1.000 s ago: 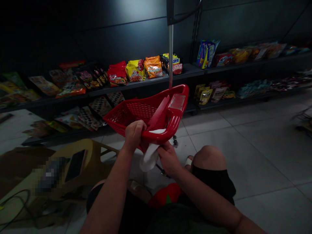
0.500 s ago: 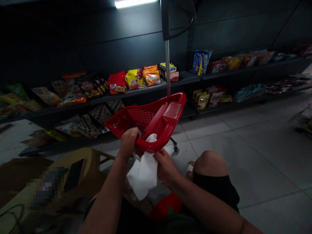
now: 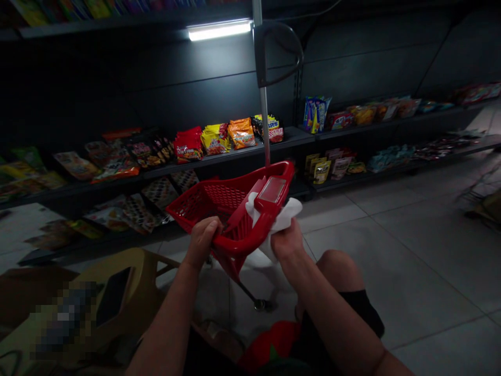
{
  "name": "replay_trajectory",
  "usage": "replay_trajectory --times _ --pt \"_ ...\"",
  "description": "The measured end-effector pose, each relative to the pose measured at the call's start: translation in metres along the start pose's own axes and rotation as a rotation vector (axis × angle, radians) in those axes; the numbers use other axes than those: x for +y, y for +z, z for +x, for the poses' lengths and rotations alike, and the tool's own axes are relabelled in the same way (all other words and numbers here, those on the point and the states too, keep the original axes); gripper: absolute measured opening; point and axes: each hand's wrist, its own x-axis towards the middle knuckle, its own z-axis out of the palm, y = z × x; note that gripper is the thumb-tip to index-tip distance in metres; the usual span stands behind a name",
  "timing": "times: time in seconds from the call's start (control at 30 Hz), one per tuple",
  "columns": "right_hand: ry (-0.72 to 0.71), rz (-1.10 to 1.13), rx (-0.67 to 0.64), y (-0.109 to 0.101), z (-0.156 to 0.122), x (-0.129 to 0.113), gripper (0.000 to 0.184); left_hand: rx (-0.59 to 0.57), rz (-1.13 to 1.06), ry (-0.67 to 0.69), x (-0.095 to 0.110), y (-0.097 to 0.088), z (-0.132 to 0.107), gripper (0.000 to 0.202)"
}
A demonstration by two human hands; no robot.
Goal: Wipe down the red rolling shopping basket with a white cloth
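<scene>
A red plastic shopping basket (image 3: pixel 219 201) on wheels is tilted up in front of me, its metal pull handle (image 3: pixel 263 94) rising above it. My left hand (image 3: pixel 202 241) is closed on the basket's near rim. My right hand (image 3: pixel 287 241) grips a white cloth (image 3: pixel 285 216) and presses it against the basket's right corner, beside the handle mount. My bare knee shows below the right hand.
Dark store shelves (image 3: pixel 235 156) with snack packets (image 3: pixel 215 138) run behind the basket. A lit strip lamp (image 3: pixel 219 30) hangs above. A tan plastic chair (image 3: pixel 129 282) holding a dark phone stands at the lower left. Grey floor tiles (image 3: pixel 410 250) stretch to the right.
My right hand has carried the cloth from under the basket's near rim up to its right corner. The view has tipped upward, revealing the lamp.
</scene>
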Motion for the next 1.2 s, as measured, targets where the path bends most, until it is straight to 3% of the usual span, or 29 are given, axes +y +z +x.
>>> replay_trajectory --times 0.17,0.23,0.33,0.4,0.5,0.53,0.6,0.67,0.73,0.8,0.9,0.97,1.03,1.1,1.2 --pt "0.204 0.104 -0.031 0.021 -0.059 0.038 0.029 -0.005 0.027 -0.018 -0.006 -0.019 -0.003 0.04" --pt "0.216 0.052 -0.036 0.017 -0.078 0.049 0.036 -0.045 0.099 -0.064 -0.01 -0.035 -0.005 0.041" --pt "0.233 -0.077 -0.004 -0.001 -0.083 0.046 0.045 -0.121 0.25 -0.163 -0.009 -0.061 -0.011 0.044" --pt "0.12 -0.155 0.092 -0.014 -0.075 0.033 0.047 -0.111 0.372 -0.21 0.005 -0.071 -0.015 0.044" --pt "-0.317 -0.386 0.19 -0.023 -0.061 0.012 0.046 -0.042 0.518 -0.189 0.046 -0.062 -0.022 0.045" --pt "-0.471 -0.539 0.137 -0.021 -0.058 0.007 0.044 -0.045 0.534 -0.171 0.062 -0.054 -0.023 0.047" --pt "-0.671 -0.935 -0.159 -0.011 -0.054 0.003 0.04 -0.17 0.663 -0.143 0.093 -0.034 -0.025 0.047" --pt "-0.728 -1.316 -0.551 0.001 -0.046 0.002 0.033 -0.276 0.869 -0.217 0.113 -0.017 -0.026 0.047" --pt "-0.743 -1.562 -0.774 0.01 -0.028 -0.005 0.028 -0.344 1.001 -0.224 0.12 -0.01 -0.027 0.046" --pt "-0.783 -1.667 -0.739 0.014 0.002 -0.024 0.025 -0.368 1.055 -0.198 0.118 -0.011 -0.029 0.047" --pt "-0.789 -1.732 -0.559 0.009 0.053 -0.062 0.027 -0.361 1.058 -0.18 0.109 -0.022 -0.031 0.048" --pt "-0.766 -1.764 -0.504 0.007 0.068 -0.077 0.031 -0.348 1.061 -0.18 0.104 -0.027 -0.031 0.047" --pt "-0.777 -1.724 -0.485 0.008 0.057 -0.07 0.027 -0.335 1.077 -0.19 0.101 -0.03 -0.03 0.046" --pt "-0.807 -1.626 -0.524 0.012 0.025 -0.046 0.026 -0.329 1.091 -0.209 0.099 -0.032 -0.029 0.046" --pt "-0.813 -1.531 -0.778 0.019 -0.023 -0.006 0.033 -0.344 1.084 -0.209 0.092 -0.038 -0.028 0.047"
